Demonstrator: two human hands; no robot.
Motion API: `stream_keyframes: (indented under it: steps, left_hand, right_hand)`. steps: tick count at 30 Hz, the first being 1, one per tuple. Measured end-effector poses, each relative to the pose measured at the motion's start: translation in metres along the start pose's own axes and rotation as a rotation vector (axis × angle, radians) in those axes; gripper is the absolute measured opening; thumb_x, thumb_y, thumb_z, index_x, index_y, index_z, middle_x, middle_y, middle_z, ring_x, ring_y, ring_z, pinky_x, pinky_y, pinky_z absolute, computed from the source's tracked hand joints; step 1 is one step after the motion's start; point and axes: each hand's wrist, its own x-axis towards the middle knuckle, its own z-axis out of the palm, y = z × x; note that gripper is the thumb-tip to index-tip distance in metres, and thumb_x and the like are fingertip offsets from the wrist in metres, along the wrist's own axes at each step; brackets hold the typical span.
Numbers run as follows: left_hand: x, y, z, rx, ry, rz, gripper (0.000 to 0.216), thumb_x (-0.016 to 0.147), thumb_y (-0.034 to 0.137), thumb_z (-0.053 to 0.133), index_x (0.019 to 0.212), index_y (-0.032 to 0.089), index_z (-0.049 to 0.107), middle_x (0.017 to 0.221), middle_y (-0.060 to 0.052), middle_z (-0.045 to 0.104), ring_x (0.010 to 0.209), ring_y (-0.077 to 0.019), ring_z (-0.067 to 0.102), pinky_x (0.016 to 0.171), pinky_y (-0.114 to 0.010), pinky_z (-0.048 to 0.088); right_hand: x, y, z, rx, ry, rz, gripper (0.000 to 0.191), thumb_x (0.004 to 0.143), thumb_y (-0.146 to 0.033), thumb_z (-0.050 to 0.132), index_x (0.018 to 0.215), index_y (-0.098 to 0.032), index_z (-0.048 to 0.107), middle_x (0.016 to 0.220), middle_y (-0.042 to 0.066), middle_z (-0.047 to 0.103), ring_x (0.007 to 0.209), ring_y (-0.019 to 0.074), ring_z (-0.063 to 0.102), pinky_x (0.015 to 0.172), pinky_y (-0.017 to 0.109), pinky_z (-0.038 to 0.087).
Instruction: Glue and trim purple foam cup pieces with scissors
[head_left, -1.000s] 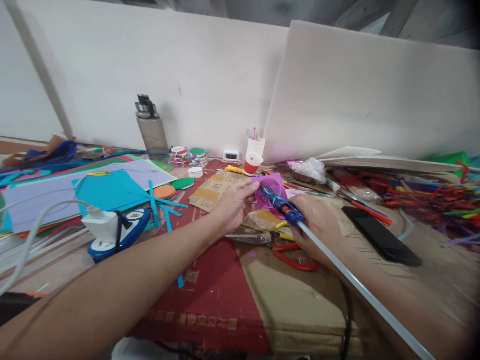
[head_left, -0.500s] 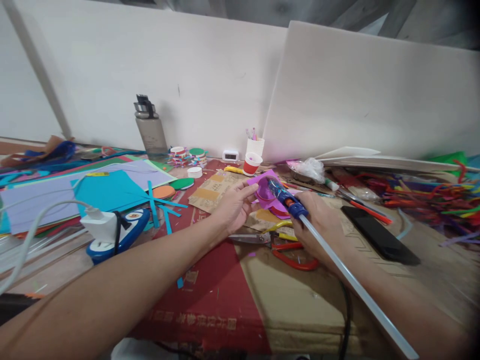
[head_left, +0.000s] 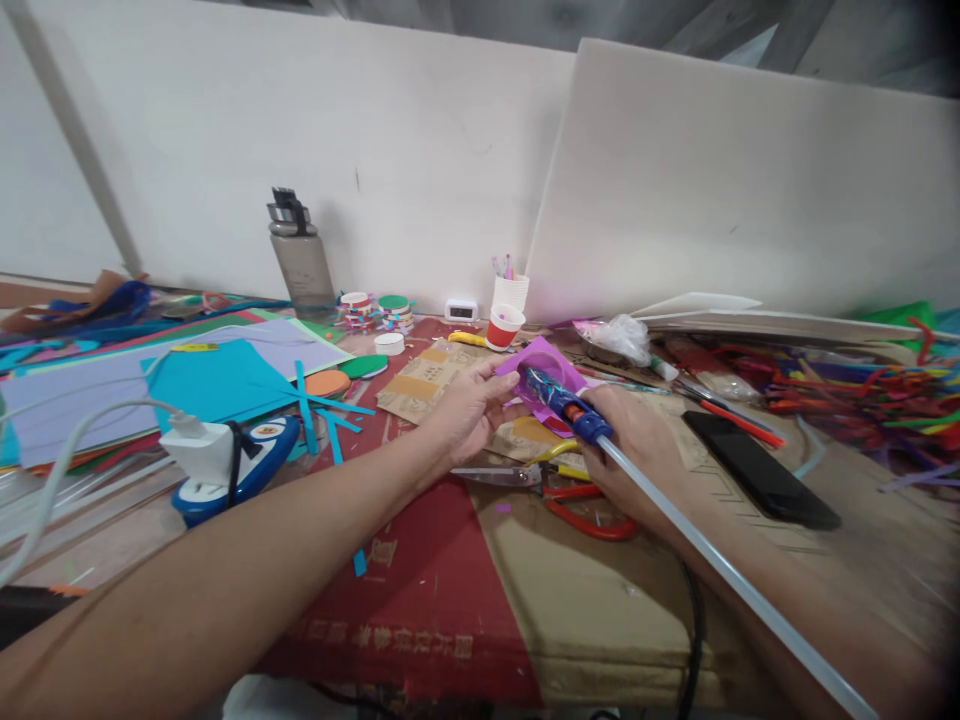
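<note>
Near the middle of the table my left hand [head_left: 476,405] pinches the left edge of a purple paper piece [head_left: 559,362] with a round shape in it. My right hand [head_left: 634,440] is wrapped round a blue hot glue gun [head_left: 574,405], whose nozzle end lies over the paper. A long translucent glue stick [head_left: 720,560] sticks out of the gun's back toward me. The exact spot where the nozzle meets the paper is hidden by the gun. Below my hands lie scissors with red handles [head_left: 592,520] and a yellow-handled tool [head_left: 562,458].
A black phone [head_left: 757,470] lies at the right, before a heap of coloured strips [head_left: 847,390]. To the left are a blue and white power strip [head_left: 240,470] and coloured paper sheets [head_left: 217,380]. A bottle [head_left: 301,260] and a red and white cup [head_left: 505,327] stand behind.
The glue gun's nozzle end has shifted slightly left and down over the purple paper. My right hand has moved a little with it; my left hand keeps its hold.
</note>
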Motion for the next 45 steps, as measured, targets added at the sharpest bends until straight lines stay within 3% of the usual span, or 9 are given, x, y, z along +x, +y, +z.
stream_keyframes:
  steps: [7,14,22,36,41,45]
  left_hand:
    - [-0.0019,-0.0027,0.0037,0.002,0.024,0.039,0.021,0.079,0.010,0.070,0.100,0.013,0.070,0.100,-0.008,0.074,0.082,-0.0159,0.070,0.080,-0.033,0.059]
    - [-0.0013,-0.0002,-0.0004,0.019,0.007,0.003,0.027,0.073,0.006,0.070,0.099,0.014,0.069,0.091,-0.006,0.074,0.075,-0.0147,0.068,0.084,-0.040,0.059]
    - [0.0006,0.0016,-0.0022,0.048,-0.069,-0.032,0.031,0.075,0.007,0.071,0.105,0.015,0.073,0.098,-0.007,0.075,0.079,-0.0131,0.068,0.084,-0.032,0.058]
    - [-0.0014,-0.0022,0.0013,0.013,-0.020,0.046,0.027,0.075,0.005,0.071,0.101,0.012,0.067,0.103,-0.009,0.073,0.085,-0.0176,0.070,0.084,-0.038,0.059]
    - [-0.0029,0.0003,0.0015,0.016,-0.021,0.029,0.032,0.071,0.000,0.069,0.098,0.014,0.063,0.089,-0.004,0.072,0.074,-0.0141,0.068,0.086,-0.042,0.060]
    - [-0.0006,0.0011,-0.0008,0.029,-0.068,-0.006,0.024,0.080,0.010,0.068,0.104,0.014,0.065,0.093,-0.007,0.072,0.078,-0.0154,0.069,0.081,-0.039,0.061]
  right_hand:
    - [-0.0002,-0.0006,0.0004,-0.086,0.108,0.020,0.016,0.086,-0.014,0.050,0.100,-0.020,0.053,0.086,0.009,0.066,0.079,0.0239,0.063,0.065,0.032,0.047]
    - [-0.0010,0.0007,0.0012,-0.061,0.056,0.010,0.014,0.085,-0.014,0.050,0.098,-0.020,0.054,0.088,0.010,0.067,0.080,0.0247,0.064,0.066,0.033,0.049]
    - [-0.0015,0.0016,0.0011,-0.025,-0.059,0.006,0.024,0.082,-0.012,0.050,0.104,-0.018,0.056,0.096,0.012,0.069,0.084,0.0257,0.064,0.065,0.033,0.048]
    - [-0.0015,0.0007,0.0018,-0.055,0.028,0.064,0.022,0.085,-0.014,0.051,0.106,-0.019,0.056,0.099,0.012,0.069,0.091,0.0285,0.064,0.072,0.035,0.049]
    - [-0.0019,-0.0003,0.0018,-0.076,0.024,0.027,0.017,0.085,-0.014,0.050,0.101,-0.019,0.055,0.096,0.011,0.068,0.087,0.0266,0.064,0.071,0.034,0.049]
    - [-0.0023,0.0003,0.0036,-0.072,-0.022,0.013,0.017,0.084,-0.013,0.049,0.099,-0.020,0.054,0.093,0.011,0.067,0.083,0.0273,0.063,0.067,0.035,0.049]
